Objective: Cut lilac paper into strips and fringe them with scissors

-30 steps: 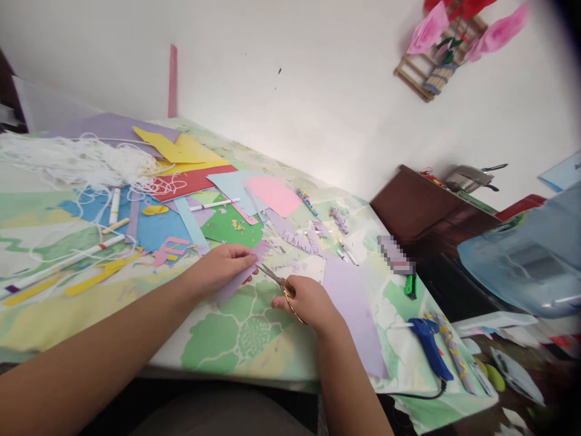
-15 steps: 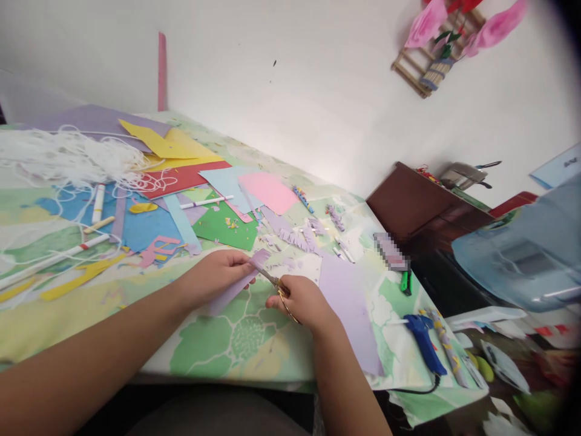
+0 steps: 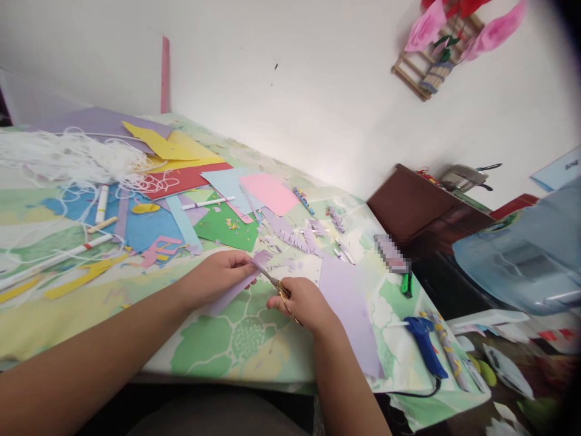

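My left hand point(image 3: 218, 277) pinches a lilac paper strip point(image 3: 236, 284) with a fringed upper end, held just above the table. My right hand point(image 3: 305, 304) grips gold-handled scissors point(image 3: 276, 287), whose blades reach into the strip's fringed end beside my left thumb. A larger lilac sheet point(image 3: 351, 309) lies flat to the right of my right hand. Fringed lilac offcuts point(image 3: 299, 239) lie just beyond the hands.
Coloured paper sheets point(image 3: 181, 181), white string point(image 3: 68, 160) and markers point(image 3: 102, 203) cover the table's left. A blue glue gun point(image 3: 424, 345) and a green tool point(image 3: 405, 283) lie near the right edge. A brown cabinet point(image 3: 426, 218) stands past the table.
The scissors have worked slightly further along the strip's fringed end. The hands stay almost in place; the view has shifted a little.
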`<state>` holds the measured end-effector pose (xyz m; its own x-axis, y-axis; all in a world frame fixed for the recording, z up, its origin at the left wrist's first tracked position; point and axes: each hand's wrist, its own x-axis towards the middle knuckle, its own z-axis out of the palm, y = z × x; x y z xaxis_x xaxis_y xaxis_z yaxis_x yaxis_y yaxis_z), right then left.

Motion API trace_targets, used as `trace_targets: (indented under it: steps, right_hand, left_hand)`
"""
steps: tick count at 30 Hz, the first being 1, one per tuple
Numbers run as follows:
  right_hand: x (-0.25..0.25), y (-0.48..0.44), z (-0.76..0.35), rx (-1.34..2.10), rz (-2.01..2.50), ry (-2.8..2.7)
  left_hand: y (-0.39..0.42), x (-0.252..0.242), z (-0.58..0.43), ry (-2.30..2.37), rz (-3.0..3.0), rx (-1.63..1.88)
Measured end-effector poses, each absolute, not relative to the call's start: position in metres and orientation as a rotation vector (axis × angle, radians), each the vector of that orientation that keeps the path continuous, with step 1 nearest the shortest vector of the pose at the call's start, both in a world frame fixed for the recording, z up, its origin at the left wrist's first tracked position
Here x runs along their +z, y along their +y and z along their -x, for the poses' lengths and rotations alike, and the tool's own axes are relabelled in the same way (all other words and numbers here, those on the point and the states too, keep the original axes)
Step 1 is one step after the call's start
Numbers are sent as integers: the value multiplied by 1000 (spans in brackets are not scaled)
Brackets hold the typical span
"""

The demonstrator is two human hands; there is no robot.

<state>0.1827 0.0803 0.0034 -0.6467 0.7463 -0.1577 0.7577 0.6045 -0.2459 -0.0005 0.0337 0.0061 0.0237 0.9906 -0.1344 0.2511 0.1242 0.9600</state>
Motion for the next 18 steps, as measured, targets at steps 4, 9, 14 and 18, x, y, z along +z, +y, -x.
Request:
trace_targets:
  steps: [4,9,14,18]
  right_hand:
    - [2,81,-184,-445,-1291,2814]
    - [0,84,-184,-441,-1271,2843]
    - [-1,86,-183,-436,-1326,2815]
    - [1,85,-184,-463,-1373,2783]
  left_hand:
    - [35,2,2,1410,-1327,952]
    - [34,1,2,1427,-1329,962]
    - [34,4,3,1400,-1284,910]
    - [34,6,2,1350,-1155,894]
